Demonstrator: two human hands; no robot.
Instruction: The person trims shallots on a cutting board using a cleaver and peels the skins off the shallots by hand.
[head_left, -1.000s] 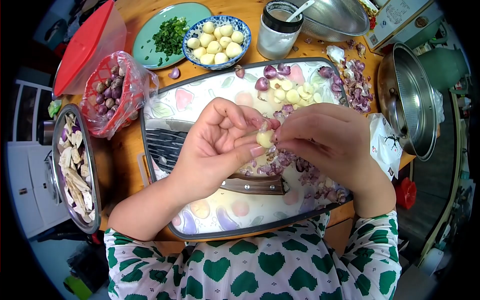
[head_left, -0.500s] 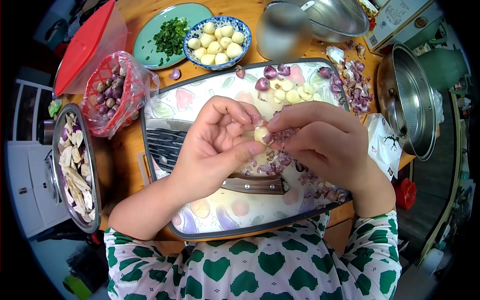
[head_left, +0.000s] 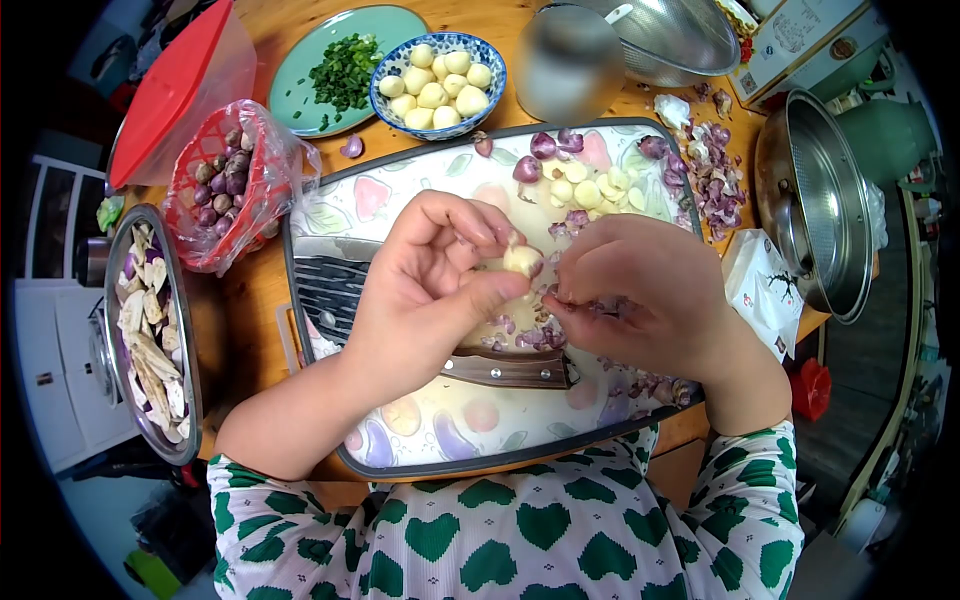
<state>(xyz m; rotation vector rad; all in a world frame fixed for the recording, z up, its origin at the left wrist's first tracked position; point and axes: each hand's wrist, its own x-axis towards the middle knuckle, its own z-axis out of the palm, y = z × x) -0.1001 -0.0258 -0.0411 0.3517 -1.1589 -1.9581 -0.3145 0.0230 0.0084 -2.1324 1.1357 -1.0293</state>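
Note:
My left hand (head_left: 440,270) pinches a mostly peeled, cream-coloured garlic clove (head_left: 521,260) between thumb and fingertips, with a bit of purple skin at its right side. Just right of it, my right hand (head_left: 645,285) is closed in a pinch, apart from the clove; what lies between its fingertips is too small to make out. Both hands are above a patterned cutting board (head_left: 400,425). Beneath them rests a cleaver with a dark blade (head_left: 325,290) and wooden handle (head_left: 510,368), partly hidden by my left hand. Purple skins (head_left: 540,335) and peeled cloves (head_left: 590,190) lie on the board.
A blue-patterned bowl (head_left: 489,100) of peeled garlic and a green plate (head_left: 290,85) of chopped greens stand behind the board. At left are a bagged red basket (head_left: 185,205) of unpeeled bulbs and a tray (head_left: 192,400) of cut eggplant. A steel basin (head_left: 815,200) leans at right.
My right hand has moved slightly right and down, away from the clove, its fingers curling in. The clove stays in my left hand, with less purple skin showing.

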